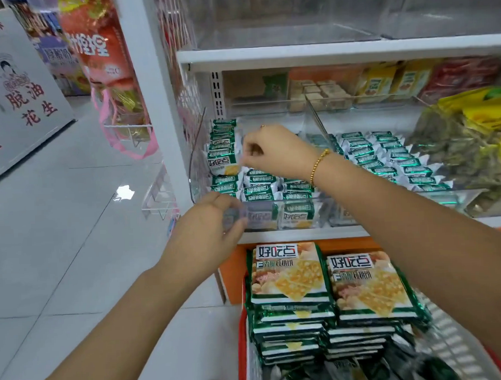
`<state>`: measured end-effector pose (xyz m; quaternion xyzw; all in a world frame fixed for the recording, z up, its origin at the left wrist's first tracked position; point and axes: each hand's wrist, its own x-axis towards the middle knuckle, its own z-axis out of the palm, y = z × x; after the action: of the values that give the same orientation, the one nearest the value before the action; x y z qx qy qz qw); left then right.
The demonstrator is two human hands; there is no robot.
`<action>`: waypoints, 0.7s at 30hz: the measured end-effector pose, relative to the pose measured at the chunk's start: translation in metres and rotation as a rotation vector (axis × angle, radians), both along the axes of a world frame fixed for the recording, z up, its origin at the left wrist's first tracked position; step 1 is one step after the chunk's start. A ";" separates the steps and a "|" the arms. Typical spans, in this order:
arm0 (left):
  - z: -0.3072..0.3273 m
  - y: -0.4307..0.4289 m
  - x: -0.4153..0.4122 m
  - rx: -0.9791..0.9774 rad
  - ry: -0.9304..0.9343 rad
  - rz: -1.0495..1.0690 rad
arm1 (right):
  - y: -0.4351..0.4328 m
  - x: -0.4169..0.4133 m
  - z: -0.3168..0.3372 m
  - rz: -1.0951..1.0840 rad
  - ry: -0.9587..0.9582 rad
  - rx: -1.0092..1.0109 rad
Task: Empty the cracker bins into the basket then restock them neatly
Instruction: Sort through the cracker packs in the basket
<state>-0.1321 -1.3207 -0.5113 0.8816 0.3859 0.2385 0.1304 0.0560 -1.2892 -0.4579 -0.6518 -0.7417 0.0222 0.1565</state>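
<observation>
- A shop aisle with a pale tiled floor [73, 226] out to the left of both hands; ahead of them stands a white shelf [323, 53] carrying clear acrylic bins.
- The left cracker bin [197, 152] lies directly under the right hand [273, 153] and behind the left hand [210, 226]; it holds rows of small green-and-white cracker packets [260, 180].
- The right hand, wearing a gold bracelet [318, 165], reaches over the bin, its thumb and forefinger pinching the right edge of an upright packet [223, 162] at the bin's left side.
- The left hand is at the bin's front left corner, fingers curled; blur hides whether it grips a packet or the front wall.
- To the right of the right hand, a second bin [456, 198] holds more of the same packets in neat rows.
- Beyond it, further right, is a heap of yellow-green bags [471, 140].
- Below both hands, on the floor, sits a red-rimmed basket [242, 334] stacked with larger green cracker packs [287, 274] in two piles.
</observation>
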 end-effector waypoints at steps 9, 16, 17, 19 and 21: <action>-0.045 -0.096 0.025 -0.120 0.274 -0.327 | -0.206 0.025 -0.065 0.147 -0.079 -0.563; -0.158 -0.135 0.045 -0.759 0.392 -0.157 | -0.253 0.074 -0.230 0.026 -0.051 -0.959; -0.174 -0.139 0.046 -0.812 0.368 -0.087 | -0.258 0.076 -0.248 -0.023 -0.068 -0.970; -0.204 -0.148 0.049 -0.909 0.343 0.014 | -0.265 0.078 -0.278 -0.112 -0.012 -0.971; -0.228 -0.159 0.052 -0.998 0.329 0.106 | -0.270 0.079 -0.294 -0.174 0.054 -0.972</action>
<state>-0.0801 -1.4799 -0.7390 0.7173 0.5119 -0.1096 0.4598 0.1348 -1.5590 -0.7523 -0.7082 -0.5838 0.3695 -0.1451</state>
